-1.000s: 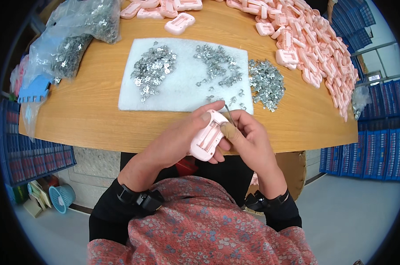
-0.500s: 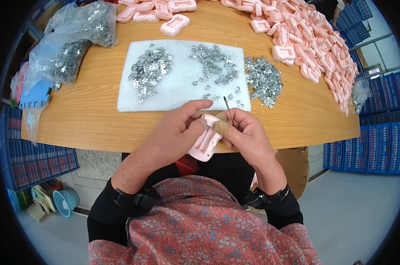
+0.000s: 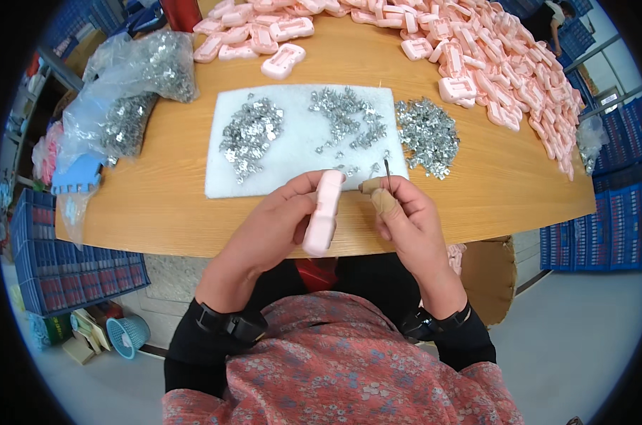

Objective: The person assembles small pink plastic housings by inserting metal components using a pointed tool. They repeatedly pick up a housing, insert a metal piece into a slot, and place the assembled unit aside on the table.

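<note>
My left hand [image 3: 275, 223] grips a pale pink plastic casing [image 3: 324, 216] by its side, the casing turned edge-on above the table's front edge. My right hand [image 3: 414, 223] is a short way to its right, apart from the casing. Between its thumb and fingers is a thin dark metal rod-like tool [image 3: 387, 173], pointing up; its lower end is hidden. Tan covers [image 3: 383, 201] wrap the thumb and a fingertip of that hand. Beyond both hands lies a white foam pad [image 3: 300, 159] with small metal clips [image 3: 251, 134] in two loose heaps.
Another pile of metal clips [image 3: 429, 138] lies right of the pad. Many pink casings [image 3: 491, 67] cover the table's far right. Clear bags of metal parts [image 3: 126, 120] and a blue foam piece [image 3: 79, 173] sit at the left. Blue crates [image 3: 597, 230] stand beyond the table; another person [image 3: 544, 21] is far right.
The casing has turned from showing its open compartment to edge-on in my left hand. My right hand has drawn away to the right, still with the tool. The view has shifted slightly.
</note>
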The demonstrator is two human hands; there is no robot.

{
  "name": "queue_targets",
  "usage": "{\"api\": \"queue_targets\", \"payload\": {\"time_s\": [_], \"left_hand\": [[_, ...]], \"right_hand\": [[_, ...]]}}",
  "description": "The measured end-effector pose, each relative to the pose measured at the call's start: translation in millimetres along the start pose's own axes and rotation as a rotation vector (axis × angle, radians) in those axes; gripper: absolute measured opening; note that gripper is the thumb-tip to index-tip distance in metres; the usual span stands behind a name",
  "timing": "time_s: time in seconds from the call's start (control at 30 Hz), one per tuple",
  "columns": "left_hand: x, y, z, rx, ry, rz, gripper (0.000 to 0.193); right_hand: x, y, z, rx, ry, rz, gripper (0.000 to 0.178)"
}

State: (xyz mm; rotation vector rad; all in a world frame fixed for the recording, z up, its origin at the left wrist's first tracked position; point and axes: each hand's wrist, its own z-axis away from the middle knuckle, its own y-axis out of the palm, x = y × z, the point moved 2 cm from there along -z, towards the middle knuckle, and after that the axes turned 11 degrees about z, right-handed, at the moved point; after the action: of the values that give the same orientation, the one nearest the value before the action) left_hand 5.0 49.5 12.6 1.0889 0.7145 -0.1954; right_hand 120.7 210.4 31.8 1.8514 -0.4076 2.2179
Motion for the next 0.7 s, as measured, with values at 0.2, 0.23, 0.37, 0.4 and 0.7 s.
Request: {"api": "queue_targets", "payload": {"time_s": [0.2,0.23,0.37,0.4,0.7], "left_hand": [[2,-8,2,0.057,-0.081,0.390,0.042],[3,-10,2,0.075,-0.089,0.416,0.042],[5,-7,2,0.049,-0.093,0.427,0.039],[6,-7,2,0.036,-0.095,0.422,0.038],[5,-1,4,-0.038,-0.102,0.388,0.033]], "right_hand": [[-1,18,3,-0.046,-0.218,0.251,0.026],[-1,21,2,-0.044,-0.240,0.293,0.027],[-3,30,-2,-0.063,-0.364,0.339,0.029],[-3,34,-3,-0.081,-0.389,0.331,0.028],[2,35,3,-0.054,-0.345,0.348,0.029]]}}
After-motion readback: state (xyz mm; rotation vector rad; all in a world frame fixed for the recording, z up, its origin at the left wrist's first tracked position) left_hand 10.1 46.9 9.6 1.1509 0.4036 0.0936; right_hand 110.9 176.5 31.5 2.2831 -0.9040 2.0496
